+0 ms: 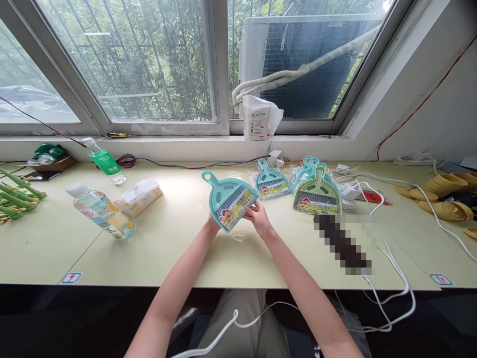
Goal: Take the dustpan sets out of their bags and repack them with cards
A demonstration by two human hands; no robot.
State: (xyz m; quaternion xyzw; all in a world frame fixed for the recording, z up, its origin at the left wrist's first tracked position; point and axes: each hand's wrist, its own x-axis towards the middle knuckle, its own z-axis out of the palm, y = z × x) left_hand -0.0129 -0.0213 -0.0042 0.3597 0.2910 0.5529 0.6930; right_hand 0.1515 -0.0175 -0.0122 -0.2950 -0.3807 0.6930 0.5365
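Note:
A blue dustpan and brush set (230, 198) with a printed label is held up tilted over the table, between both hands. My left hand (213, 223) grips its lower left edge, with most of the fingers hidden behind the pan. At the lower right edge, my right hand (258, 218) pinches the set with thumb and fingers. Behind it lies another blue dustpan set (273, 181) in clear wrapping. To the right, a green dustpan set (318, 196) leans in front of several blue sets (307, 169).
Two bottles, one green-labelled (106, 163) and one larger (102, 211), stand left near a tissue pack (140, 198). White cables (400, 271) hang over the front edge at right. Yellow-brown rolls (447, 199) lie far right, green stalk-like items (18, 195) far left. A pixelated patch covers something dark.

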